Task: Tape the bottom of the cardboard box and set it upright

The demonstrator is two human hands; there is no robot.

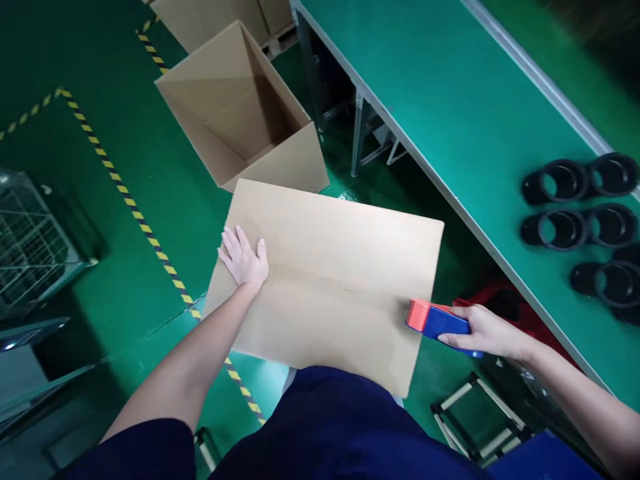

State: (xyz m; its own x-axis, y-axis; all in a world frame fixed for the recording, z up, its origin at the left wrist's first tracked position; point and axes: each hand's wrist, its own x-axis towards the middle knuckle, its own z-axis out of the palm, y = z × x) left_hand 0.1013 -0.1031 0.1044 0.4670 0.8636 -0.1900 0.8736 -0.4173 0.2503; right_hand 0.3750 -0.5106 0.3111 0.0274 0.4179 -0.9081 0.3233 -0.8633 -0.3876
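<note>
A closed cardboard box [330,280] is held in front of the person, its flaps folded shut along a centre seam. The left hand [243,258] is pressed flat and open on the box's left end. A red and blue tape dispenser [434,319] is gripped by the right hand [484,331] at the right end of the seam. An open carton [240,110] stands beyond on the green floor [100,200], and black rings [580,207] lie on the green table [450,87].

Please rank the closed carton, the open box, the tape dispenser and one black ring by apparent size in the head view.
1. closed carton
2. open box, farther away, so unsure
3. tape dispenser
4. black ring, about alike
</note>
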